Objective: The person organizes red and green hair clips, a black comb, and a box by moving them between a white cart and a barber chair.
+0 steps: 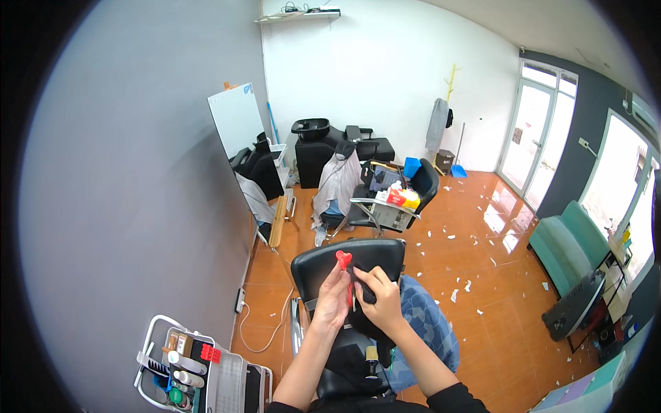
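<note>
My left hand (331, 302) grips a red plastic piece (343, 259) by its stem, the rounded, lobed top standing above the fingertips. A narrow red part shows lower down between my hands. Close beside it, my right hand (382, 302) has its fingers curled around a dark object (368, 294) whose kind I cannot tell. Both hands are over a black salon chair (317, 264), in front of its backrest. On the seat, below my hands, is a neck brush (372, 355) with pale bristles. A blue patterned cloth (428, 330) hangs at the chair's right side.
At lower left stands a white trolley (232, 382) with bottles, a comb and a red clip (210, 353). A cable runs from a power strip (240, 300). Ahead are a leaning mirror (240, 124), a loaded chair (356, 211) and a wash basin (310, 128). White scraps (454, 295) litter the floor.
</note>
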